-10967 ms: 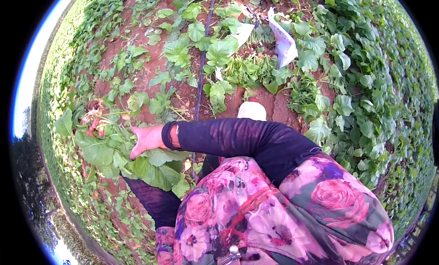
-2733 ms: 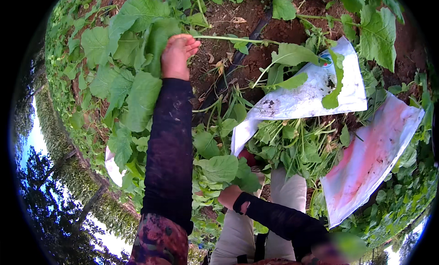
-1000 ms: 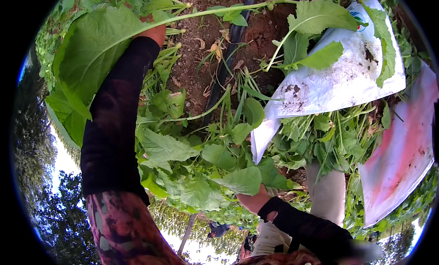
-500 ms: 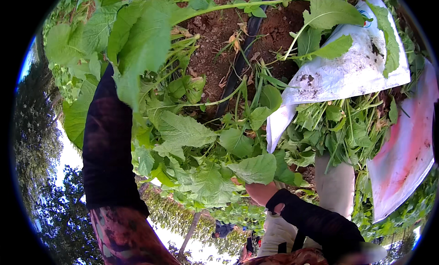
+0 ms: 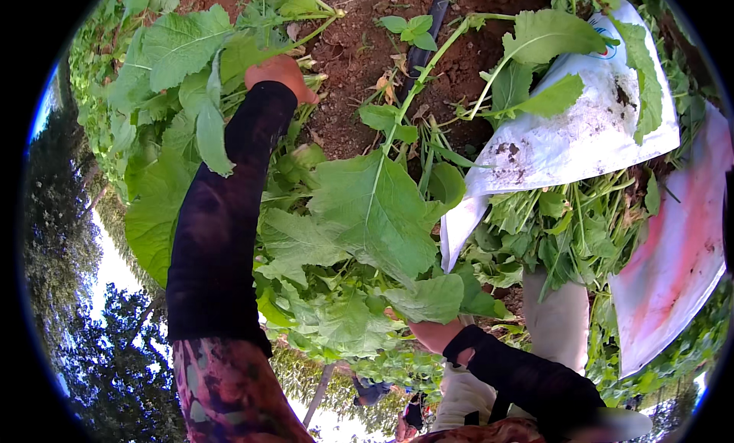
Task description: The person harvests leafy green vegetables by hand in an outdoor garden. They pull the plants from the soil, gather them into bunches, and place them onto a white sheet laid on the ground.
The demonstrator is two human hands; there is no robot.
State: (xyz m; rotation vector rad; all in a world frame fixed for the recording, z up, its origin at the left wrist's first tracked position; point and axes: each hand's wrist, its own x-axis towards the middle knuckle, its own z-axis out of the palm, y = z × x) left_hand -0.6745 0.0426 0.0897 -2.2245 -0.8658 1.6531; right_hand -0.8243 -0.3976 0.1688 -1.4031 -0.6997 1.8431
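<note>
My left hand (image 5: 279, 77), bare beyond a dark sleeve, reaches among the stalks of broad-leaved green plants at the upper left. Its thumb points right, beside pale stalk ends; the other fingers are hidden beneath the hand. At the lower middle, my right hand (image 5: 436, 334) is closed on a bunch of leafy greens (image 5: 344, 313), and leaves cover most of its fingers. A large leaf (image 5: 371, 214) on a long stalk lies across the middle, above that bunch.
A soil-stained white sack (image 5: 566, 141) sits at the right with cut greens (image 5: 581, 221) at its mouth. Another white and red sheet or sack flap (image 5: 673, 259) hangs beside it. A black hose (image 5: 419, 57) runs over brown soil (image 5: 348, 84). My pale trouser leg (image 5: 554, 313) stands below the sack.
My left hand has come out from behind the leaves, moving right to the stalks. The large leaf's stalk has swung down across the middle. My right hand stays nearly still with its bunch.
</note>
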